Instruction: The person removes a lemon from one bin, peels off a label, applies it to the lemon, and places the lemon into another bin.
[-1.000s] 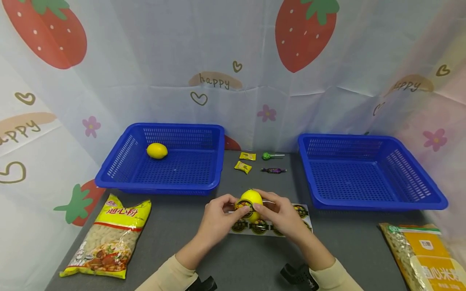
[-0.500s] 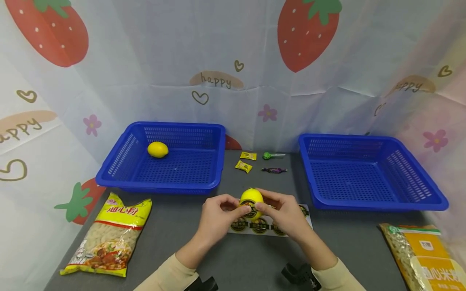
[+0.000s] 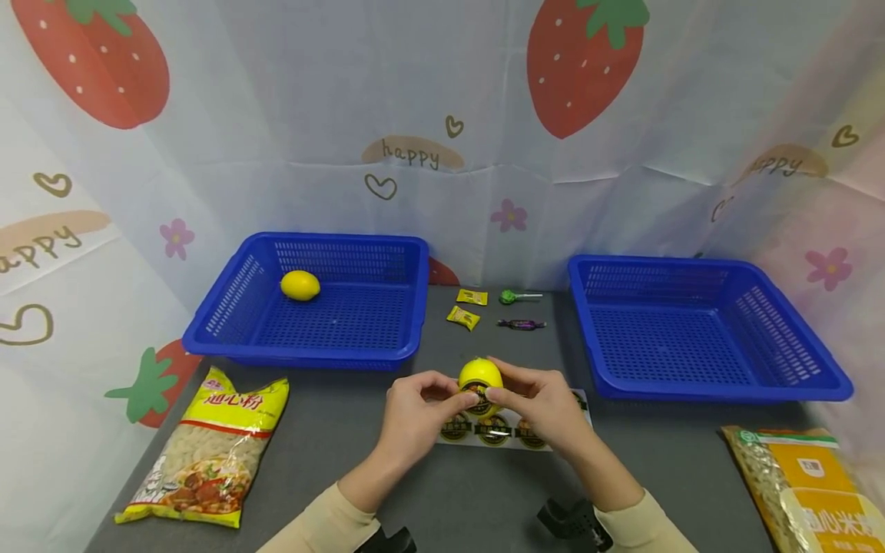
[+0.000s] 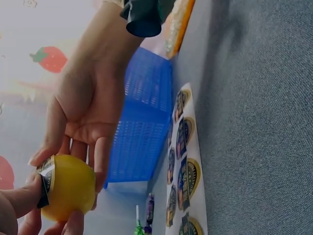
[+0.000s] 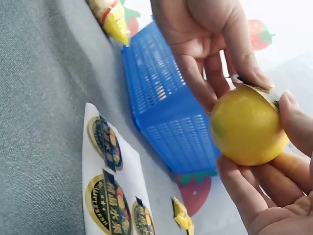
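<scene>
Lemon [image 4: 74,188] held off the table between two hands, dark-and-gold sticker [image 4: 48,171] on its skin. Left hand [image 4: 18,199] at left, cut off by frame: thumb at the sticker's dark end, fingertips on lemon. Right hand [image 4: 93,112] at right, thumb tip by sticker's other end, fingers around lemon; dark wrist unit [image 4: 143,22]. White sheet [image 4: 198,181] of printed stickers flat on grey table [image 4: 254,147], apart from lemon. Farther: blue basket [image 4: 139,132]; left of it, purple candy [image 4: 149,211] beside green lollipop [image 4: 139,228], partly cut off. Far right: orange-edged bag [image 4: 179,27], partly hidden. Strawberry-print cloth [image 4: 19,110] behind.
</scene>
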The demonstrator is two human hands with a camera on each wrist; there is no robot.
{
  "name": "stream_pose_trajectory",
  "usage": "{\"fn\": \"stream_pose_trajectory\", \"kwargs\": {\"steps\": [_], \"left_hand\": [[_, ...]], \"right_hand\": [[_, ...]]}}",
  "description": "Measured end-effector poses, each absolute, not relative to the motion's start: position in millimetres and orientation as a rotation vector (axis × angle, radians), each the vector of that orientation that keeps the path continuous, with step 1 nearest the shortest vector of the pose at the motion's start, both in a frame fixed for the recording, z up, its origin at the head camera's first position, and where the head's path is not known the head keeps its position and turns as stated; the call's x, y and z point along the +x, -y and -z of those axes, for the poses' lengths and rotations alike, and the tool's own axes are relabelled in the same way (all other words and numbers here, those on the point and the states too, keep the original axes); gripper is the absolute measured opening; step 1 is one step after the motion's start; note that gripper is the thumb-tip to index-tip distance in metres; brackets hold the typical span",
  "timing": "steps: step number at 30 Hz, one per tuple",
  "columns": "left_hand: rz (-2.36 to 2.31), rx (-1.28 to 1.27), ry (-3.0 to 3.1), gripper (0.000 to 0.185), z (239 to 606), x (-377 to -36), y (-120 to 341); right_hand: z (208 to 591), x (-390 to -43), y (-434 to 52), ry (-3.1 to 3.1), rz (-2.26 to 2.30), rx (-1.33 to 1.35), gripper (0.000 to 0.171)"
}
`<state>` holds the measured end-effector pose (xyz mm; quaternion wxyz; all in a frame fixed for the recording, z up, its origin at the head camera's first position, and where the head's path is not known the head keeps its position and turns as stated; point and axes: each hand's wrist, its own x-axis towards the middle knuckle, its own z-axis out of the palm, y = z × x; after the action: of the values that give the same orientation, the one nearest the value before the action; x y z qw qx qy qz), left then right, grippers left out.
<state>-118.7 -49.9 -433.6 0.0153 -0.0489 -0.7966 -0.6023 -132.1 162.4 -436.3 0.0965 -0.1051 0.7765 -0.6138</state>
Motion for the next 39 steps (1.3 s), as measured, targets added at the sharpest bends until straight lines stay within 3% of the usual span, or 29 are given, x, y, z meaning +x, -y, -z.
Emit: {"fn": "stream_pose_trajectory", "kwargs": {"steps": [24, 32, 39], "left_hand": [[1.988, -0.203, 2.377, 0.018, 430, -121, 48], [2.036, -0.195, 2.294, 0.017, 433, -122, 46], [2.098, -0.232, 2.247, 0.014, 435, -123, 47]], "right_hand": [[439, -132, -169, -2.030, 2.029, -0.382, 0.049], [439, -132, -173, -1.838, 2.105, -0.323, 0.058], [440, -132, -177, -1.764, 2.147, -0.316, 0.056]]}}
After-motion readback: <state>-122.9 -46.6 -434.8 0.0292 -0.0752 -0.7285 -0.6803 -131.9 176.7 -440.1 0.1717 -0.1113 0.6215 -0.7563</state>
